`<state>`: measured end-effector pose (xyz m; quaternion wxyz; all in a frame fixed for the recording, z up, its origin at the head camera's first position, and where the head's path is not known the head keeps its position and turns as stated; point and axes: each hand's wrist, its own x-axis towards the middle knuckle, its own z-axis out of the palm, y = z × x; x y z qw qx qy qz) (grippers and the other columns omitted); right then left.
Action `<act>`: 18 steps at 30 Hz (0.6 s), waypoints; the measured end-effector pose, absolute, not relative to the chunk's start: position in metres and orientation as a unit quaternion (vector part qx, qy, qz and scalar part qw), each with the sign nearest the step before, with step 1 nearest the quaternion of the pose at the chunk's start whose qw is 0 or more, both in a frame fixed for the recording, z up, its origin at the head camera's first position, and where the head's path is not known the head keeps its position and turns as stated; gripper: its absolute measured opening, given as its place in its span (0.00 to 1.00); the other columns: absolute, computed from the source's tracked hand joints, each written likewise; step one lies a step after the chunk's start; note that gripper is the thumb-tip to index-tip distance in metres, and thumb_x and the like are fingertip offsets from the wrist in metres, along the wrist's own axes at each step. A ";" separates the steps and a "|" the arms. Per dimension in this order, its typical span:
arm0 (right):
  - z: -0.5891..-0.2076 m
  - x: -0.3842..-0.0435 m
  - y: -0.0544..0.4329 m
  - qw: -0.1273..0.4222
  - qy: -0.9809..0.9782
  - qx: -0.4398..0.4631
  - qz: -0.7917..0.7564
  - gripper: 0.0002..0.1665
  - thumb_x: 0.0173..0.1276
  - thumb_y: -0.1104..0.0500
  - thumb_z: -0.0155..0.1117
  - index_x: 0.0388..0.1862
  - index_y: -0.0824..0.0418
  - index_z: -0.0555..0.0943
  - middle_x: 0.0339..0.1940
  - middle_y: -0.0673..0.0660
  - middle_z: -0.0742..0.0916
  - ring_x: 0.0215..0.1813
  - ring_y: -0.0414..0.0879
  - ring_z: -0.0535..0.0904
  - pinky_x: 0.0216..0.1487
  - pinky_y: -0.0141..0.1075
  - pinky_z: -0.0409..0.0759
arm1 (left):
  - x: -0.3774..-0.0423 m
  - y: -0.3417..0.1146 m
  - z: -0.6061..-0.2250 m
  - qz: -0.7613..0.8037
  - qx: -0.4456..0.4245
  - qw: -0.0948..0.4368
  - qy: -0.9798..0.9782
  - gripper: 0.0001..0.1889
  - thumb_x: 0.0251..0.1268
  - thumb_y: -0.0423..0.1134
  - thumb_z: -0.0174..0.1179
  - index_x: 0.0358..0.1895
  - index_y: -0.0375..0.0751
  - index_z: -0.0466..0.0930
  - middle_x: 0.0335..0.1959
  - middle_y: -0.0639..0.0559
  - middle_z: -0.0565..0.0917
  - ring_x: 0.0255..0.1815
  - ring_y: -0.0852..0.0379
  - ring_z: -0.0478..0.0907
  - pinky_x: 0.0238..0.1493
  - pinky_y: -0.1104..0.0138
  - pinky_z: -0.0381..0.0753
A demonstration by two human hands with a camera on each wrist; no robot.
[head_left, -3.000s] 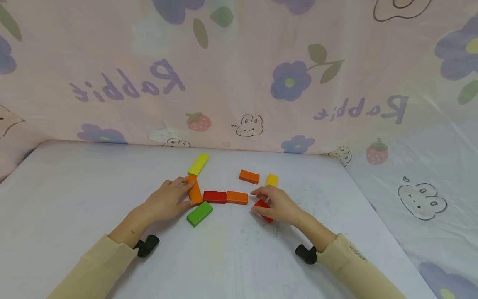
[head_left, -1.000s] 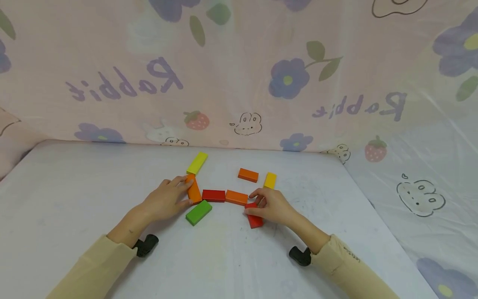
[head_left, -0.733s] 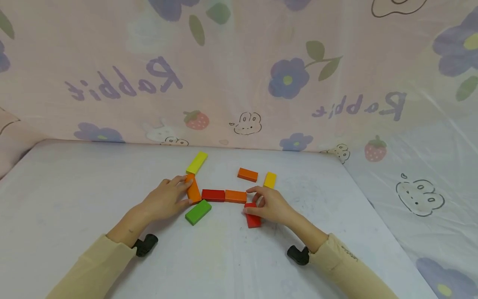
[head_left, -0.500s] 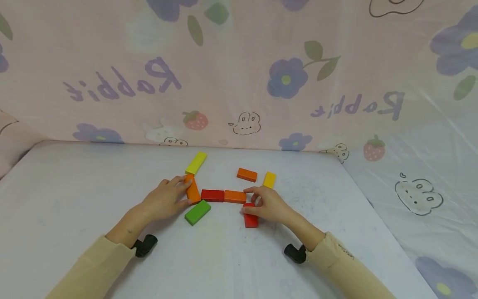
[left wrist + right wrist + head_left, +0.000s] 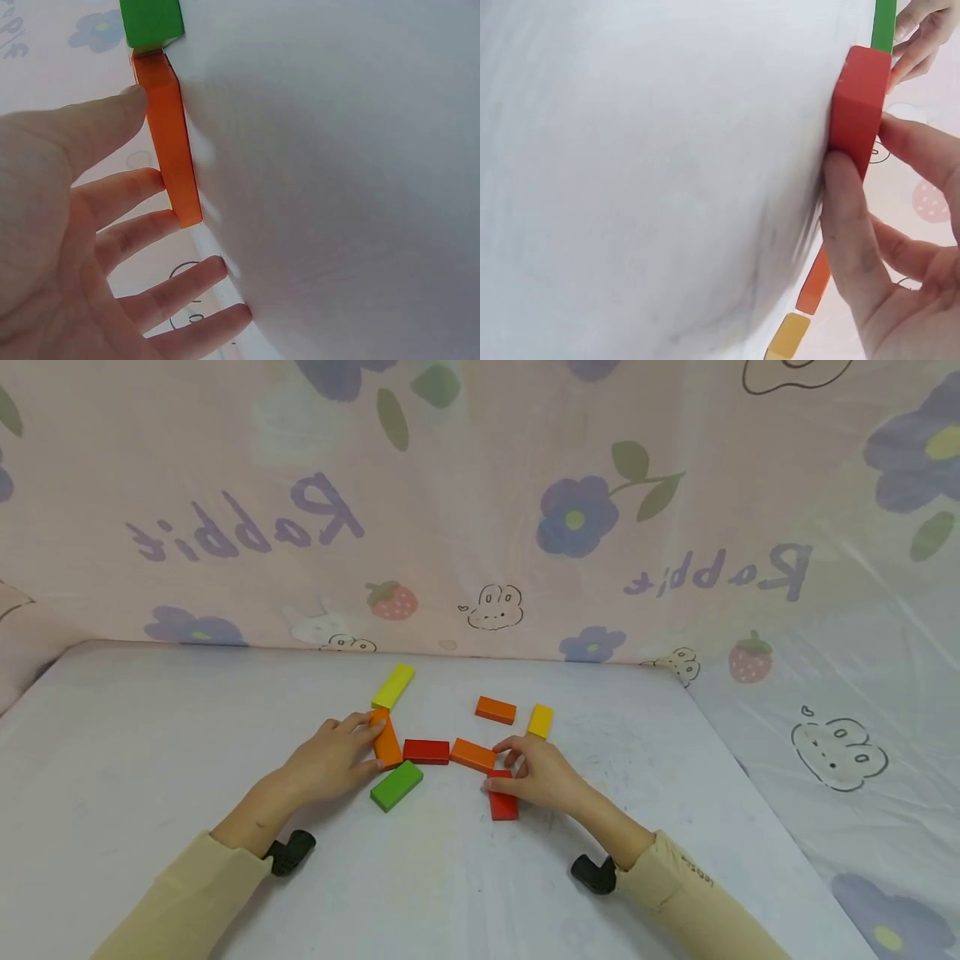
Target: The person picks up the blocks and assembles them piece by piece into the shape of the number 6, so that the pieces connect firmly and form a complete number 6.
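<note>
In the head view my left hand rests its thumb and fingertips along an orange block, the fingers fairly straight and spread. A yellow block meets this block's far end; a green block lies at its near end. To the right, a dark red block and a second orange block lie in a row. My right hand pinches a bright red block between thumb and index finger, as the right wrist view shows. This red block stands close below the second orange block's right end.
Behind the right hand lie another orange block and a yellow-orange block. The white tabletop ends at a hanging cloth printed with flowers and rabbits at the back and right.
Over three seconds, my right hand has brought the bright red block leftward and turned it nearly straight. Just now the second orange block's right end has swung slightly nearer. My left hand stays put.
</note>
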<state>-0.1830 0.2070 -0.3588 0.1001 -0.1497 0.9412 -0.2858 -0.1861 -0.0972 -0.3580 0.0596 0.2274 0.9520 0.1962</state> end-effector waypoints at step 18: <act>-0.355 -0.179 0.202 0.083 0.949 -0.113 -0.282 0.25 0.60 0.50 0.70 0.54 0.60 0.79 0.40 0.54 0.84 0.29 0.42 0.74 0.29 0.30 0.76 | -0.186 -0.098 -0.359 0.198 0.224 0.059 0.952 0.31 0.67 0.46 0.58 0.69 0.35 0.66 0.70 0.36 0.64 0.60 0.33 0.67 0.55 0.43 0.75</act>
